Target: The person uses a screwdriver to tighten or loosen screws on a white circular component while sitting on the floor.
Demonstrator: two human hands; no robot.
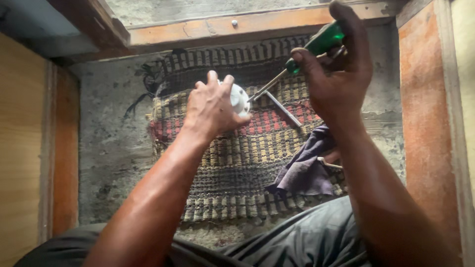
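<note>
My left hand (210, 108) grips a small round white fitting (239, 98) and holds it up over a woven mat. My right hand (337, 66) is closed on the green handle of a screwdriver (321, 42). Its metal shaft slants down to the left and the tip meets the white fitting's right edge. A second thin metal rod (283, 108) shows just under the shaft, over the mat; I cannot tell whether it lies on the mat or is held.
A striped woven mat (237, 163) lies on a rough concrete floor (109, 143). A dark purple cloth (307, 170) is bunched on the mat near my right forearm. Orange wooden frame boards (425, 123) run along the right and the top, a wooden panel (20, 148) at left.
</note>
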